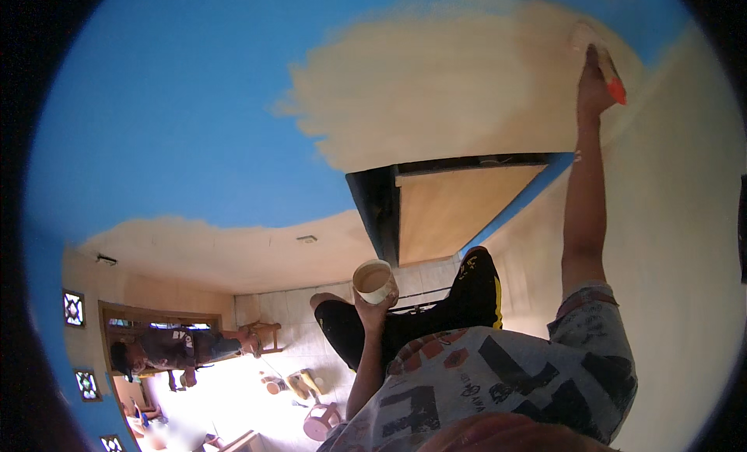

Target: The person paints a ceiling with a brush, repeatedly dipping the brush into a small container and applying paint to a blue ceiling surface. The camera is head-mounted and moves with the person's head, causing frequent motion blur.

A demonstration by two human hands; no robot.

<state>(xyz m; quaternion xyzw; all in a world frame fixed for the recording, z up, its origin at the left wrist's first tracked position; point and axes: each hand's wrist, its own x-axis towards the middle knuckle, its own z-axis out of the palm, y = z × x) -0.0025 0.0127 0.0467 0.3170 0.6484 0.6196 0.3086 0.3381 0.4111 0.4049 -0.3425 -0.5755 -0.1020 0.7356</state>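
Note:
My right hand (594,86) is stretched up at the upper right, gripping a paintbrush (614,86) with a wooden and orange-red handle. The brush's pale head rests on a beige painted patch (467,78) of the wall, near where it meets blue paint (194,102). Low in the middle, my left hand (372,313) holds a white cup (373,281) of beige paint beside my dark-trousered legs. Just above the cup is a dark-framed recess (372,199) in the painted surface, with a light wooden board (459,203) in it.
At the lower left another person (163,351) in a dark shirt is in a bright doorway (109,327). Stools (319,421) and small objects (302,383) stand on pale tiles. Small patterned openings (73,307) line the left wall, and a plain beige wall (669,257) runs along the right.

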